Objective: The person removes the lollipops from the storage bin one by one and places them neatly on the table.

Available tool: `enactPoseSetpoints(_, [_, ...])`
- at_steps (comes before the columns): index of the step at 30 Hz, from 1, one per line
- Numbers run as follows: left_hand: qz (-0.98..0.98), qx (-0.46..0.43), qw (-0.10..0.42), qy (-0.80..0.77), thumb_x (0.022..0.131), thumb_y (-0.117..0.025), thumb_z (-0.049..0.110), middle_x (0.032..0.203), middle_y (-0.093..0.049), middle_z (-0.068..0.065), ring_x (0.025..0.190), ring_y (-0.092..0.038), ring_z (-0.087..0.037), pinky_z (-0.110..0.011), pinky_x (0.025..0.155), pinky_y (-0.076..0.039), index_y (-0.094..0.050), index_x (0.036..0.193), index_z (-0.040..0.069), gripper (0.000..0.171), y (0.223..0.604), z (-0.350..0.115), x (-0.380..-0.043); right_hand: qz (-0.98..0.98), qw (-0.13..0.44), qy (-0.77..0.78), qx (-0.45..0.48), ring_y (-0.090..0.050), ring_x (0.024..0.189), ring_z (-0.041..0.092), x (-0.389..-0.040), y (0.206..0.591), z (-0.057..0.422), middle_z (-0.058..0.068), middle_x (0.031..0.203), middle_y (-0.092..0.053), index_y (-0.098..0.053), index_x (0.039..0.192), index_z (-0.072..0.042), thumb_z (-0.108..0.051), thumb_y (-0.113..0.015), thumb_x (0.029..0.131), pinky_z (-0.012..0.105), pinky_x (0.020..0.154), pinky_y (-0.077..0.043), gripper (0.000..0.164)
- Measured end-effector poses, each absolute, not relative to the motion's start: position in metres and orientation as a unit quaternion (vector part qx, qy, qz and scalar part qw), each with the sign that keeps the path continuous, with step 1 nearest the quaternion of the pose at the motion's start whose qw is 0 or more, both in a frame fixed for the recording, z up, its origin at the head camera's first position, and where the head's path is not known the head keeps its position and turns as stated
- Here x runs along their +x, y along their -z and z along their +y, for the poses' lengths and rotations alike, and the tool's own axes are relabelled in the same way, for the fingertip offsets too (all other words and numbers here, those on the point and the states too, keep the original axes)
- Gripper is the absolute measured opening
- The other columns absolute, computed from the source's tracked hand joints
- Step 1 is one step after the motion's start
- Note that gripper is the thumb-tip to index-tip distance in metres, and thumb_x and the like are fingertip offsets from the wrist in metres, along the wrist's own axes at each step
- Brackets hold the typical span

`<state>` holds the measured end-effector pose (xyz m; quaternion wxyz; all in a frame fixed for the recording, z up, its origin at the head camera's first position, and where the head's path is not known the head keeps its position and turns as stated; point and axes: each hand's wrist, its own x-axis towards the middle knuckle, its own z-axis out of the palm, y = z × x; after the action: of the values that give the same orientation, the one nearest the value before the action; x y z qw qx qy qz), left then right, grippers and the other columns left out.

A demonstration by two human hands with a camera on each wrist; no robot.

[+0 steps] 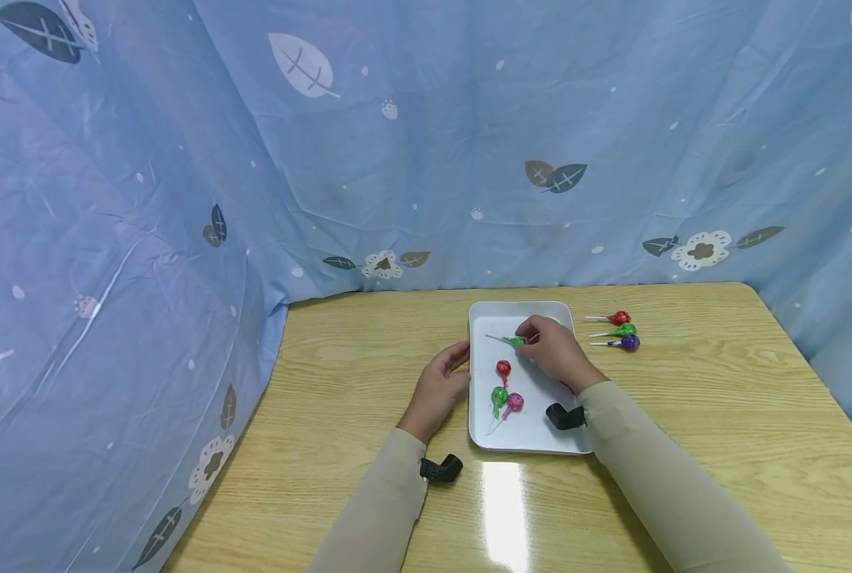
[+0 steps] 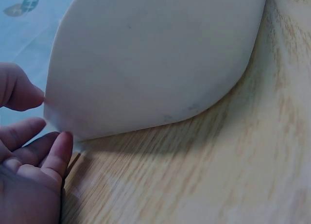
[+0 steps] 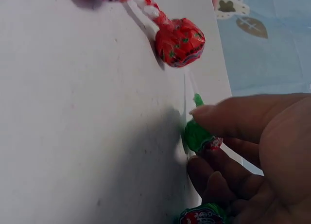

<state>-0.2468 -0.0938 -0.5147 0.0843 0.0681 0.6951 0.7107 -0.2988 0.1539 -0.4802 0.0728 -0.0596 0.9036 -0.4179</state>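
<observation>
My right hand [image 1: 556, 352] is inside a white tray [image 1: 533, 436], pinching a green lollipop [image 3: 197, 136] between thumb and fingers. That lollipop's stick points left in the head view. Beside the tray's left wall, my left hand [image 1: 435, 390] has its thumb and fingertips at the rim, fingers loosely bent. Lower in the tray lie a red lollipop [image 1: 503, 368], another green lollipop [image 1: 498, 395] and a pink lollipop [image 1: 515, 401]. At the bottom of the right wrist view, a green wrapper [image 3: 203, 215] shows partly behind my fingers.
Right of the tray, a red lollipop [image 1: 620, 317], a green lollipop [image 1: 626, 329] and a purple lollipop [image 1: 630, 343] lie in a column, sticks to the left. The wooden table [image 1: 354, 342] ends at a blue patterned curtain [image 1: 426, 159] behind.
</observation>
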Motion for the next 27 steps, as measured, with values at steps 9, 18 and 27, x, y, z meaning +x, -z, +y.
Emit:
enactPoseSetpoints(9, [0.695,0.062,0.081,-0.712,0.099,-0.063,0.001,0.156,-0.058,-0.011,0.144,-0.053,-0.024,-0.036,0.115,-0.048,-0.055,0.158,0.004,0.059,0.5168,-0.0938,-0.2463,0.904,0.068,0.419,-0.056,-0.064,0.111,0.035,-0.298,0.4819,0.1536,0.017,0.119,-0.069,-0.068,0.126,-0.001,-0.009,-0.072,0.103,0.054,0.096,-0.056,0.024])
enactPoseSetpoints(18, [0.697,0.065,0.083,-0.71,0.1,-0.063,0.003,0.156,-0.058,-0.011,0.143,-0.055,-0.025,-0.036,0.113,-0.05,-0.055,0.158,0.006,0.059,0.5147,-0.0948,-0.2453,0.884,0.034,0.465,-0.041,-0.062,0.112,0.037,-0.2974,0.4794,0.1556,0.018,0.126,-0.063,-0.067,0.127,-0.002,-0.008,-0.072,0.104,0.05,0.092,-0.058,0.025])
enactPoseSetpoints(27, [0.698,0.065,0.084,-0.708,0.1,-0.063,0.002,0.156,-0.058,-0.011,0.143,-0.055,-0.025,-0.037,0.114,-0.049,-0.054,0.159,0.005,0.06,0.5115,-0.0942,-0.2446,0.864,-0.01,0.501,-0.059,-0.063,0.108,0.034,-0.2956,0.4775,0.1593,0.02,0.13,-0.06,-0.069,0.123,-0.001,-0.004,-0.071,0.103,0.046,0.086,-0.056,0.021])
